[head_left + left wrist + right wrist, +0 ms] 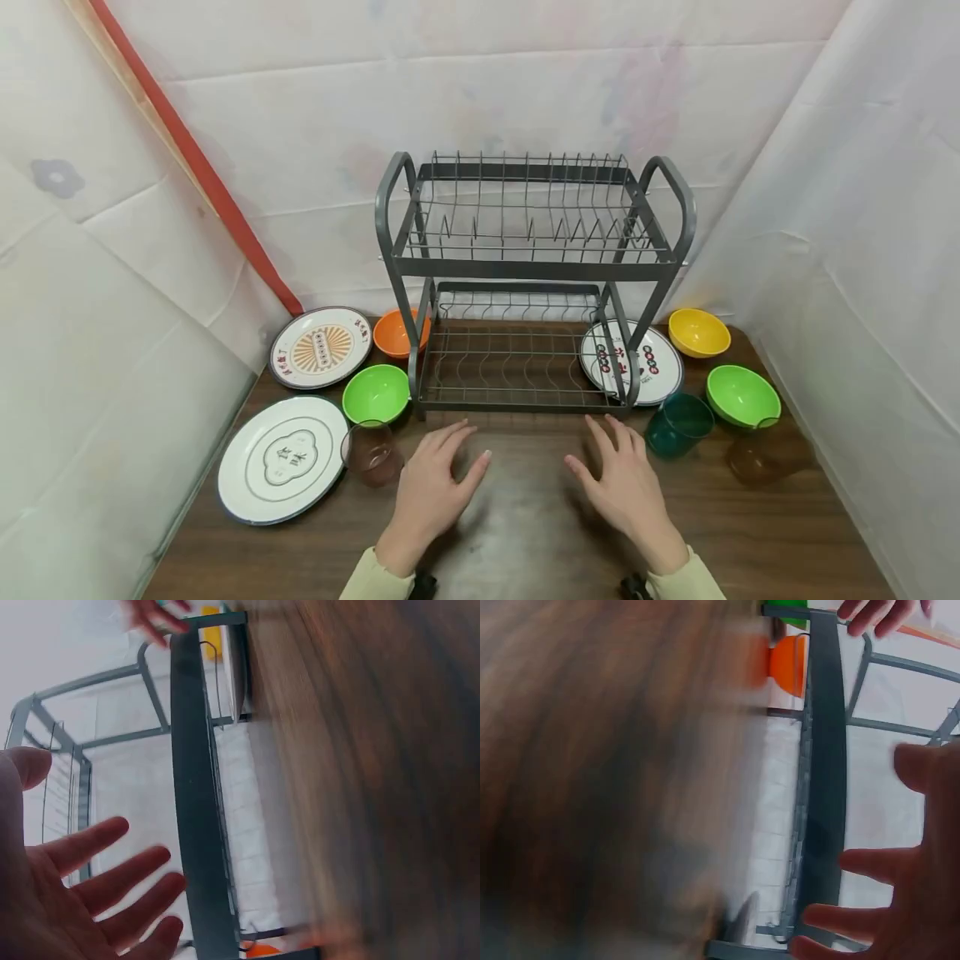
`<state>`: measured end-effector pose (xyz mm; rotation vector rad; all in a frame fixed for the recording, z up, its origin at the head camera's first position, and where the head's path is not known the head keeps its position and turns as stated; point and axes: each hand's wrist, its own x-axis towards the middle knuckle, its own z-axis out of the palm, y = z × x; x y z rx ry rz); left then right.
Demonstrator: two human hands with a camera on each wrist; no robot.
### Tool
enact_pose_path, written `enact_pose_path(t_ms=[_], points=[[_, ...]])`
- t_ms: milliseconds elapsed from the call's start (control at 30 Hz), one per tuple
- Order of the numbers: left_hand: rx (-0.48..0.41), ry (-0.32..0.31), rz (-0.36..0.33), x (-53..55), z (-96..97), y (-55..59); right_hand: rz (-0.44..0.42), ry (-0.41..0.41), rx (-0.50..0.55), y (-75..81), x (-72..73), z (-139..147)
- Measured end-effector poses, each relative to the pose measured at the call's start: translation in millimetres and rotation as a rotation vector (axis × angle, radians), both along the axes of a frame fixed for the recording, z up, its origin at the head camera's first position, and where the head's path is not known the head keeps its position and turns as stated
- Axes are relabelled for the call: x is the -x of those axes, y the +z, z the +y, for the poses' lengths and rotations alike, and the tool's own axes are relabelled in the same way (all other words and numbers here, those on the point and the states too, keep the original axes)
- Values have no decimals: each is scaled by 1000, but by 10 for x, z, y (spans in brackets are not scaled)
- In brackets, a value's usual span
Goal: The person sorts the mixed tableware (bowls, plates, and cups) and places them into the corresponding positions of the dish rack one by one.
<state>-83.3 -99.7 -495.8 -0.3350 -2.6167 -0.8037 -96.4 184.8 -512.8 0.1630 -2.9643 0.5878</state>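
Note:
My left hand hovers over the table in front of a dark two-tier dish rack, fingers spread and holding nothing. Across from it, my right hand is likewise spread with nothing in it. In the left wrist view, the left fingers are apart before the rack's lower bar. The right wrist view has the right fingers near that bar too. A pinkish clear glass stands just left of the left hand. Nearest the right hand is a teal glass.
Left of the rack are two white plates, a green bowl and an orange bowl. To its right are a patterned plate, partly behind the rack, a yellow bowl, another green bowl and a brown glass. White cloth surrounds the table.

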Motion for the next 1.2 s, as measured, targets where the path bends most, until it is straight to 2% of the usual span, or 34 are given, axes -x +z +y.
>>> enact_pose_path(t_ms=[100,233,400,433,500,600,700,767,833,867,933,1033,1200], points=[[-51,11,-16,-75,-56,-3,-120,24,-67,-60,-29,25],[-66,31,-17,-165,-146,-18,-256,57,-157,-173,-112,54],[-78,55,-6,-213,-227,-54,-274,58,-167,-223,-128,53],[-85,53,21,-220,-240,-57,-281,57,-168,-227,-126,54],[-114,26,117,-237,-269,-58,-294,58,-166,-233,-130,57],[-175,-44,334,-265,-321,-26,-319,53,-166,-242,-145,67],[-252,-115,530,-279,-387,55,-332,43,-167,-240,-152,79],[-309,-123,622,-284,-454,111,-338,38,-164,-237,-152,87],[-351,-74,670,-291,-555,149,-341,37,-163,-236,-148,91],[-364,-32,677,-297,-614,156,-344,38,-160,-238,-143,91],[-382,71,645,-317,-741,149,-344,41,-156,-239,-133,88],[-367,211,536,-365,-921,107,-348,41,-154,-248,-118,89],[-347,379,375,-443,-1158,35,-346,40,-153,-263,-119,104]])
